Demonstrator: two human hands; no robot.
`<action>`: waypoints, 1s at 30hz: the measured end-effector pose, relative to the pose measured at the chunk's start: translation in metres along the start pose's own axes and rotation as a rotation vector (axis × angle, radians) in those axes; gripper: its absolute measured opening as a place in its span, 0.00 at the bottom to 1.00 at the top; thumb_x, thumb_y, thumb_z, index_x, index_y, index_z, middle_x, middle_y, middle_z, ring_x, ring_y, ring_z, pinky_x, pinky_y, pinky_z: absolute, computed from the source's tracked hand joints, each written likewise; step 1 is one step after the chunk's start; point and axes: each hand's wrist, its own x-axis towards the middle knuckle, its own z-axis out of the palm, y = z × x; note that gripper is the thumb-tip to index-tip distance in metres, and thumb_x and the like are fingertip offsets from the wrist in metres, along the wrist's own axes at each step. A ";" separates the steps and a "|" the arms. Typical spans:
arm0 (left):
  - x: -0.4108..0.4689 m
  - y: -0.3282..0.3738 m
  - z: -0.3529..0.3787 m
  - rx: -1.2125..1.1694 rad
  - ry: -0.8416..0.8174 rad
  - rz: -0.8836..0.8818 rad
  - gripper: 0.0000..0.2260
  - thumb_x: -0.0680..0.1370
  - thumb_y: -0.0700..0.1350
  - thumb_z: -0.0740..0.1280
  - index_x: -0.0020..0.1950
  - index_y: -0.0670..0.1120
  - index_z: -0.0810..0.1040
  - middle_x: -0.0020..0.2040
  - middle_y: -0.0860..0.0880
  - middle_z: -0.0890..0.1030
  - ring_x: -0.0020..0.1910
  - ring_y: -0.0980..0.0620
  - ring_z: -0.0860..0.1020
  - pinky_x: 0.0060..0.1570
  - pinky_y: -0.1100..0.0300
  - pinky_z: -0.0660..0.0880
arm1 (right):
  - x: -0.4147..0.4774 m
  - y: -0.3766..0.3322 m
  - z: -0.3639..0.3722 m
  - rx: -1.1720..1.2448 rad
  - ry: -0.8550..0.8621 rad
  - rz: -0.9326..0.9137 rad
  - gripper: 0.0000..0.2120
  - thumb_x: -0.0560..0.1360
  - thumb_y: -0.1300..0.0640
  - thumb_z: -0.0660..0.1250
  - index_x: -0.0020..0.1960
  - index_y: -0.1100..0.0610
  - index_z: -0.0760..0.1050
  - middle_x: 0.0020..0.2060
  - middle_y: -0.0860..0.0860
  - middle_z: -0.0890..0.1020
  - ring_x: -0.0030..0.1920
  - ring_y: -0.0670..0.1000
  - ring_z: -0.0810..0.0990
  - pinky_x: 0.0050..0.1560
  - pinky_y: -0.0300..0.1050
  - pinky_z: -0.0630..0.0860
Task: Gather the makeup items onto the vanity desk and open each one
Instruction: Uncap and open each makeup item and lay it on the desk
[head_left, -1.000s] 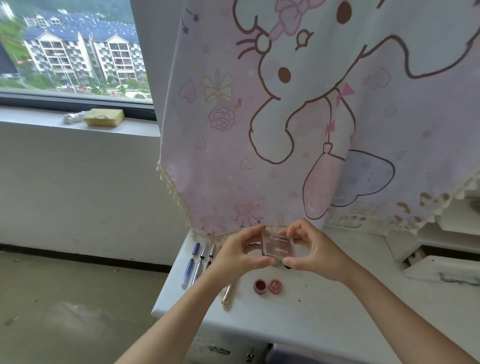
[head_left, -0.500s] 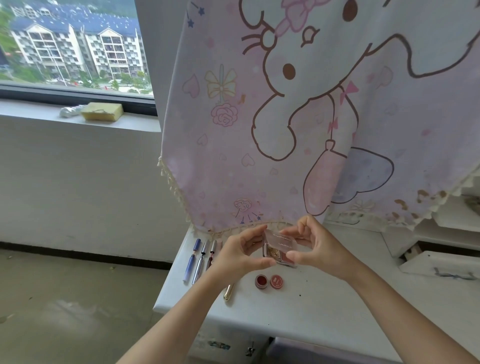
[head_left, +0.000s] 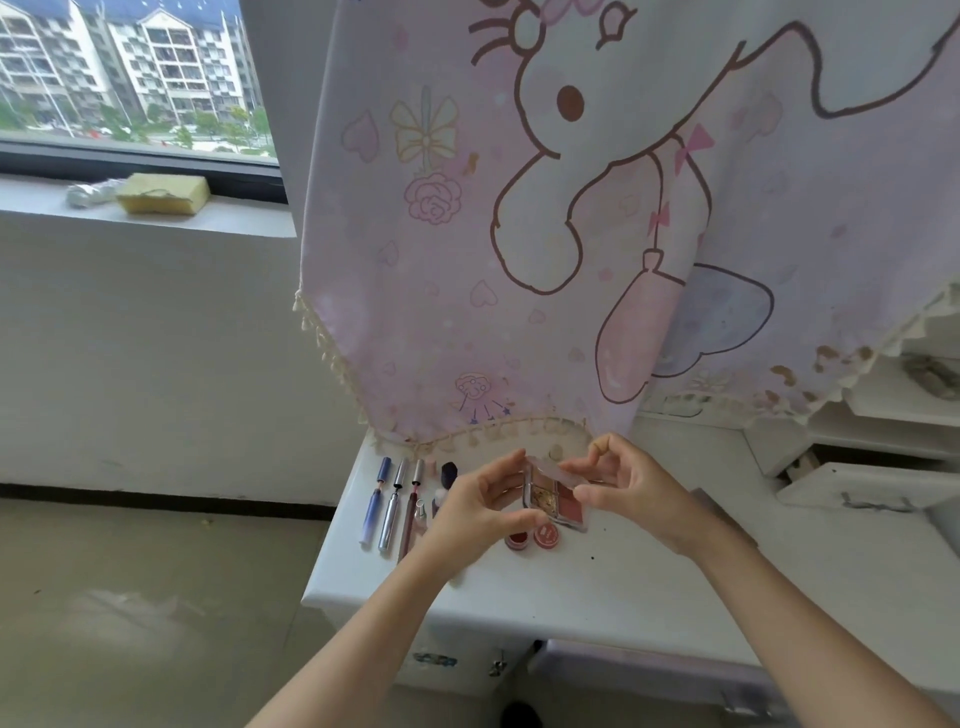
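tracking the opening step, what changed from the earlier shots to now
The palette was closed a second ago; its clear lid has swung up, showing the colour pans. Both the left hand and the right hand kept hold of it above the desk. The pens and the two small red pots stayed put.

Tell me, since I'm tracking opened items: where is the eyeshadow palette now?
In the head view, centre, the eyeshadow palette is held between left hand and right hand over the vanity desk, lid lifted, just behind two small red pots.
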 end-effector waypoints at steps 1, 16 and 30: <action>0.000 -0.003 0.001 0.002 -0.003 -0.013 0.31 0.67 0.28 0.71 0.66 0.45 0.67 0.50 0.60 0.79 0.46 0.71 0.78 0.51 0.72 0.75 | -0.001 0.004 -0.001 0.005 0.017 0.018 0.13 0.63 0.59 0.69 0.42 0.55 0.66 0.51 0.51 0.80 0.52 0.40 0.80 0.50 0.37 0.77; 0.030 -0.047 0.063 0.054 -0.003 -0.166 0.21 0.71 0.30 0.68 0.56 0.54 0.76 0.38 0.63 0.83 0.39 0.65 0.80 0.44 0.70 0.76 | 0.011 0.064 -0.059 0.049 0.130 0.250 0.06 0.78 0.60 0.59 0.46 0.58 0.73 0.46 0.57 0.78 0.46 0.52 0.79 0.52 0.43 0.76; 0.073 -0.128 0.140 0.215 0.173 -0.398 0.21 0.72 0.35 0.68 0.64 0.42 0.73 0.50 0.48 0.82 0.28 0.67 0.74 0.33 0.73 0.70 | 0.051 0.153 -0.113 -0.169 0.032 0.423 0.10 0.79 0.56 0.56 0.40 0.54 0.69 0.39 0.51 0.77 0.39 0.47 0.76 0.41 0.39 0.71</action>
